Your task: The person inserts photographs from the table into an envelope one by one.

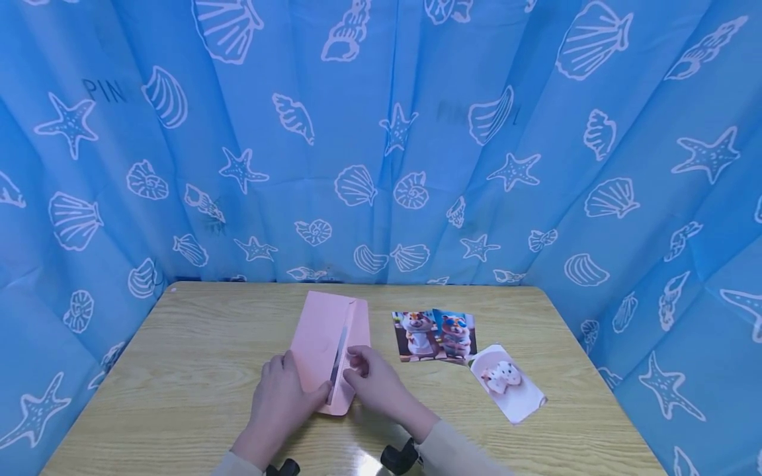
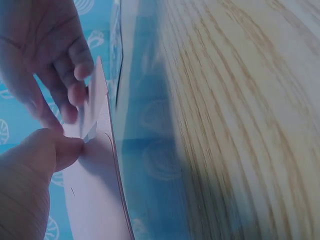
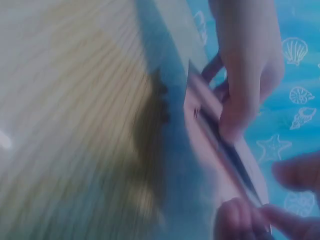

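A pink envelope (image 1: 321, 324) lies slanted near the middle of the table, its flap (image 1: 357, 317) lifted along the right side. A dark strip shows in the opening under the flap. My left hand (image 1: 280, 400) holds the envelope's left side, with the thumb pressed at the opening's edge. At the flap's edge, my right hand (image 1: 381, 387) pinches with curled fingers and thumb; the left wrist view shows those fingers (image 2: 75, 95) around the raised flap (image 2: 95, 100). In the right wrist view, the left thumb (image 3: 232, 125) rests against the dark opening.
Right of the envelope lie two overlapping hamster picture cards (image 1: 419, 337). Nearer to me is a pale card (image 1: 508, 383) with rounded corners and small white animals. A blue shell-print curtain (image 1: 381, 165) hangs behind and beside the wooden table (image 1: 196, 357).
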### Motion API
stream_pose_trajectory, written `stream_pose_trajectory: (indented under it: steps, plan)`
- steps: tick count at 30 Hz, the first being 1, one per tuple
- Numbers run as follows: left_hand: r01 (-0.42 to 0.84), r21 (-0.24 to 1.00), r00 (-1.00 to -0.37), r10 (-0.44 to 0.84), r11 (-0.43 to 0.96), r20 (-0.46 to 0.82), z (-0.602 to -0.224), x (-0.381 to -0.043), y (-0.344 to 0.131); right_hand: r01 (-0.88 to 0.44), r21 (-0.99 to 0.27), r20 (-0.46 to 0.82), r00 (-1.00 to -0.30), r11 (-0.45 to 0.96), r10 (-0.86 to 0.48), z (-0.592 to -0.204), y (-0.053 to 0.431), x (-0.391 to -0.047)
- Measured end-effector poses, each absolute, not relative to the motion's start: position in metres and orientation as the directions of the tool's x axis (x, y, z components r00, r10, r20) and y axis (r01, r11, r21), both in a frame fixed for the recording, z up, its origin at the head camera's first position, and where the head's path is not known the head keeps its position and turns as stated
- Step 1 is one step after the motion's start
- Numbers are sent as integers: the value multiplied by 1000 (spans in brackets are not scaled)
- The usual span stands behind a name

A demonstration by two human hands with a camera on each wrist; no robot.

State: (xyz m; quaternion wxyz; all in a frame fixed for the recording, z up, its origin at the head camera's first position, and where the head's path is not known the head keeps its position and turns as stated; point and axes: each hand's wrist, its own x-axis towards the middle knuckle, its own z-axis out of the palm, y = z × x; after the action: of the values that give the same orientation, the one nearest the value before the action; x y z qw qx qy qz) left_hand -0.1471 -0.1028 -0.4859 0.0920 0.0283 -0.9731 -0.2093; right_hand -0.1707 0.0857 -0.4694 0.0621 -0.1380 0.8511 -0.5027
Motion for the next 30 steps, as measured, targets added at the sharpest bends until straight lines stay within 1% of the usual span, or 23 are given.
stream_pose_trajectory:
  steps: [5, 8, 14, 20, 24, 30]
  plan:
    - [-16, 407, -983, -88, 913, 160, -486, -148, -105, -173, -891, 67, -964, 419, -256, -466, 107, -177]
    - [1, 402, -982, -74, 915, 172, -486, -148, -105, -156, -895, 61, -971, 419, -230, -463, 123, -180]
    - [21, 399, -981, -59, 917, 186, -486, -148, -107, -105, -873, 35, -987, 476, -154, -463, 159, -185]
    - [10, 403, -983, -65, 915, 172, -485, -149, -107, -59, -847, 28, -997, 529, -66, -468, 189, -188]
    - [9, 406, -984, -64, 914, 167, -486, -149, -108, -38, -820, 22, -999, 571, -34, -469, 205, -188]
    - [-2, 413, -988, -65, 911, 140, -487, -149, -109, -20, -821, 22, -1000, 571, -3, -472, 224, -186]
